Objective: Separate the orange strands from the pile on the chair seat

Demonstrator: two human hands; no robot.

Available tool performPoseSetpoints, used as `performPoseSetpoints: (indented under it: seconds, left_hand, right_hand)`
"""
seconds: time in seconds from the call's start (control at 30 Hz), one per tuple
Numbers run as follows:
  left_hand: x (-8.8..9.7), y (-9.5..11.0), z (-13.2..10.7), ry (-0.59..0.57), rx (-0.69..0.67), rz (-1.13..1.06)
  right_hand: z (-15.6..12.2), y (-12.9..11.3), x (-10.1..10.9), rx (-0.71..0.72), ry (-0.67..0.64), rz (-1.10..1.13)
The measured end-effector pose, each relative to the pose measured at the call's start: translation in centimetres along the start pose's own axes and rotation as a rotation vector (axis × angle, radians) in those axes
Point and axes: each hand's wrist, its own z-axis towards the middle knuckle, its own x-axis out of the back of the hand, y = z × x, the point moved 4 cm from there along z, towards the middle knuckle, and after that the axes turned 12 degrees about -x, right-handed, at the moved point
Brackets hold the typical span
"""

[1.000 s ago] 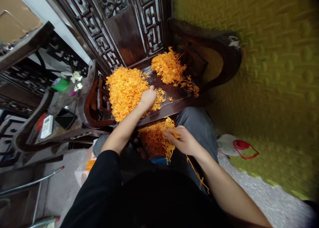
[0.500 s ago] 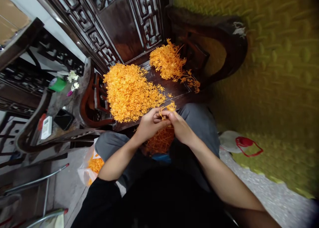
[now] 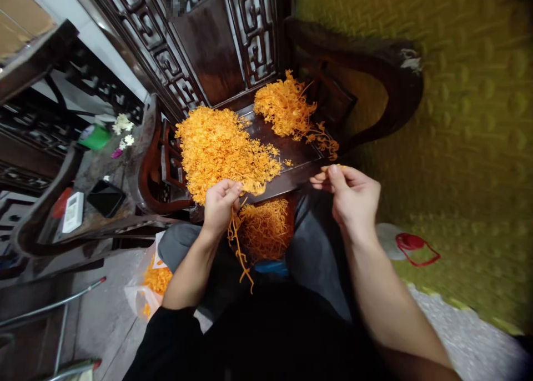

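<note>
My left hand [image 3: 220,204] is closed on a thin, branching orange flower stem [image 3: 239,247] that dangles below it over my lap. Just in front of that hand lies a big heap of orange plastic-looking flower heads [image 3: 220,148] on the dark wooden seat [image 3: 278,185]. My right hand [image 3: 353,195] is held apart, to the right above my knee, its thumb and forefinger pinched. A small orange piece [image 3: 339,167] shows at these fingertips; its exact form is hard to make out. Farther back sits a smaller bunch of orange flower sprays [image 3: 285,106].
Between my knees is a pile of orange stems [image 3: 268,231]. At left, a side table holds a phone [image 3: 106,197], a white device [image 3: 74,211] and a green tape roll [image 3: 95,136]. The chair's curved armrest [image 3: 400,81] stands at right. A plastic bag [image 3: 154,281] with orange pieces lies left.
My hands, together over the seat edge before, have moved apart. My left hand has drawn left with the stem now dangling; my right hand has moved right and slightly up.
</note>
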Motion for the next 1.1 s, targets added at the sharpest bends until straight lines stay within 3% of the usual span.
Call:
performPoseSetpoints:
  seconds: [0.1,0.17,0.27,0.37,0.47,0.57,0.7,0.83,0.9,1.0,1.03,1.1]
  left_hand:
    - [0.2,0.0,-0.4,-0.069,0.029,-0.064]
    - [-0.2,0.1,-0.7,-0.145,0.029,-0.073]
    - [-0.4,0.2,-1.1,-0.163,0.003,-0.073]
    - [-0.2,0.1,-1.2,-0.164,0.007,-0.063]
    - [0.5,0.2,-1.1,-0.198,-0.028,0.021]
    - [1.7,0.8,-0.7,-0.169,-0.207,0.289]
    - [2.1,1.4,-0.9,-0.172,-0.542,0.846]
    - [2.5,1.3,-0.8,-0.237,-0.646,1.068]
    - [4.5,2.2,-0.4,-0.101,-0.647,1.1]
    - [8.7,3.9,0.0,0.331,-0.535,1.035]
    - [9.5,4.1,0.1,0.37,-0.48,0.922]
    - [9.6,3.9,0.3,0.323,-0.369,0.619]
  right_hand:
    - [0.7,0.2,-0.9,-0.042,-0.162,0.028]
    - [0.0,0.1,-2.5,-0.074,-0.286,0.063]
    - [-1.6,0.2,-5.0,-0.2,-0.447,0.122]
    - [-2.7,-0.1,-6.8,-0.252,-0.621,-0.017]
    - [-3.0,-0.9,-7.6,-0.159,-0.763,-0.295]
    - [-3.1,-1.9,-7.7,-0.084,-0.864,-0.573]
    - [-3.2,-2.9,-7.5,-0.007,-1.002,-0.862]
    - [-2.6,-4.1,-6.4,0.051,-1.026,-0.968]
    - [-2.5,-4.7,-4.9,0.026,-1.091,-0.95]
    - [-2.0,-5.4,-1.7,-0.083,-1.083,-0.866]
    - [-1.5,-5.4,-0.9,-0.13,-1.019,-0.825]
    - [-0.3,-4.9,-0.5,-0.201,-0.892,-0.734]
